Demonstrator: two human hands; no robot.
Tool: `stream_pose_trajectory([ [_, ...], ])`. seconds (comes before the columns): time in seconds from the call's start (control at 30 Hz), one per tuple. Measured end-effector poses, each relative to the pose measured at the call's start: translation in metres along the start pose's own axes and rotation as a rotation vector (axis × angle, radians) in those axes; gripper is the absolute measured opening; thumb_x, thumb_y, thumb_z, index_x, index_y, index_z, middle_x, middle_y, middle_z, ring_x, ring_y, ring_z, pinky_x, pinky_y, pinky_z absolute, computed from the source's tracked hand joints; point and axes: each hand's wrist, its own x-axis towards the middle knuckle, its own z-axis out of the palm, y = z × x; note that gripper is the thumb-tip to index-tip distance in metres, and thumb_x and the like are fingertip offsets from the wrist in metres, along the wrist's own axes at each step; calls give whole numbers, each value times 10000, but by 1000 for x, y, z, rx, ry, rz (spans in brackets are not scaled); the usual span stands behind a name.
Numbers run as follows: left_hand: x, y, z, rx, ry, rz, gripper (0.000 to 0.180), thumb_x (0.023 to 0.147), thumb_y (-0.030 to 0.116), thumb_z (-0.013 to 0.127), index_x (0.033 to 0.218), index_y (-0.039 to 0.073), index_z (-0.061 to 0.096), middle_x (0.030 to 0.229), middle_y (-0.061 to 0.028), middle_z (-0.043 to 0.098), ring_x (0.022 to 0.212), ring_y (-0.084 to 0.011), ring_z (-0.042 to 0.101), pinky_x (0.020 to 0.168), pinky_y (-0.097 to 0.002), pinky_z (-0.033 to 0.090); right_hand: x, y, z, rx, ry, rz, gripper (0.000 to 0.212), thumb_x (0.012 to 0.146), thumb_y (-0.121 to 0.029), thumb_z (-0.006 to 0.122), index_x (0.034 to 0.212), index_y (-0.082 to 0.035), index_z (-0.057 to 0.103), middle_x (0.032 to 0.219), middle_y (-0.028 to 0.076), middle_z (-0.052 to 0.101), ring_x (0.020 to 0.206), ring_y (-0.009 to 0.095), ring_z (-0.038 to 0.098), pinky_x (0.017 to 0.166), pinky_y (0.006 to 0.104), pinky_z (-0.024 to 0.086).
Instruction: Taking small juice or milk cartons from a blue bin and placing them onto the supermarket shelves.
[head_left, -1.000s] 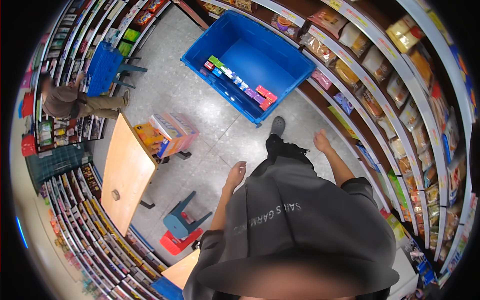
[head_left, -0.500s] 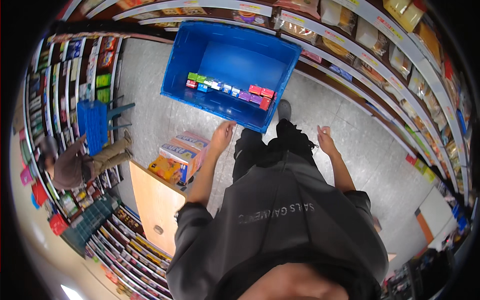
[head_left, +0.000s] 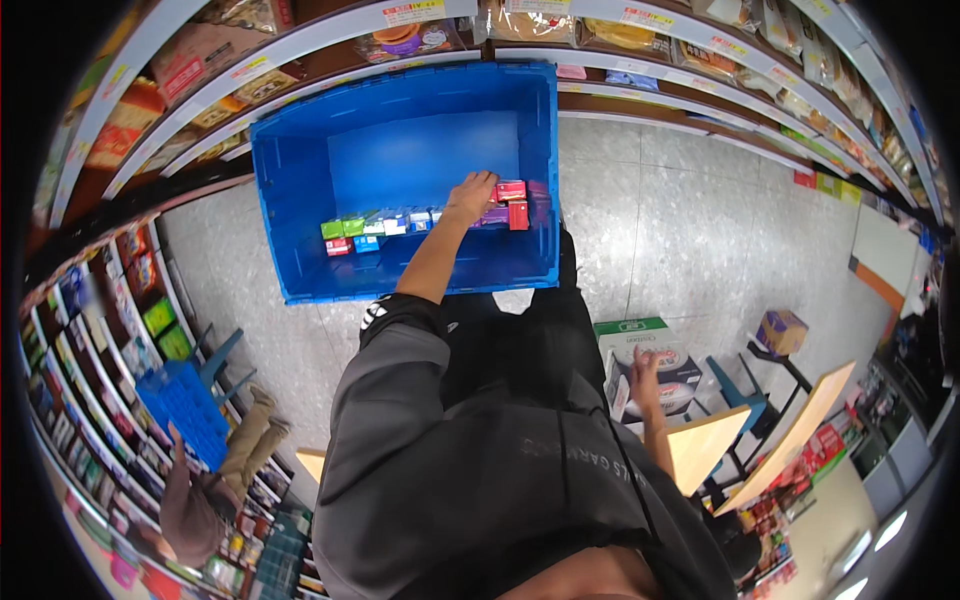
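A blue plastic crate (head_left: pixel 290 270) stands in front of me with a row of small boxes along its near side. From left to right they are green, white and blue, purple and red. Reaching into it, my left hand (head_left: pixel 472 195) is at the small red boxes (head_left: pixel 511 190) on the right end. Its fingers are bent and their tips partly hidden, so a grip cannot be made out. My right hand (head_left: pixel 646 372) hangs low at my right side, fingers loosely apart and holding nothing. Behind it in the picture is a white and green carton (head_left: pixel 635 335).
Shelves of packaged food (head_left: pixel 620 35) run along the far side, close behind the crate. Wooden boards (head_left: pixel 710 445) and a brown and purple carton (head_left: pixel 782 332) are at the right. At the left, a person (head_left: pixel 200 510) is beside another blue crate (head_left: pixel 185 415).
My left hand has moved from outside the crate into it, up to the red boxes. The view has turned, with the crate now further left. My right hand stays at my side.
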Motion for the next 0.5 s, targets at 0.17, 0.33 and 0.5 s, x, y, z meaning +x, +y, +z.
stream_pose_trajectory([
  [0.17,25,-12,23,5,-51,149,477,827,155,651,1269,119,473,1243,-69,526,1168,-303,507,892,-453,508,-75,-82,63,8,54,56,545,853,18,529,1382,-85,444,1089,211,405,974,369,482,840,388,435],
  [0.33,37,-29,16,87,-74,383,436,874,209,583,1282,107,466,1221,-70,539,1121,-311,533,850,-453,520,-109,-127,76,115,103,240,531,876,28,501,1389,-90,437,1094,207,395,970,360,488,828,389,437],
  [0.5,42,-35,15,387,-101,403,477,882,332,562,1298,119,466,1270,-83,474,1174,-290,482,830,-489,507,-127,-151,86,214,98,369,523,885,27,487,1394,-86,435,1077,198,390,922,331,502,793,372,448],
])
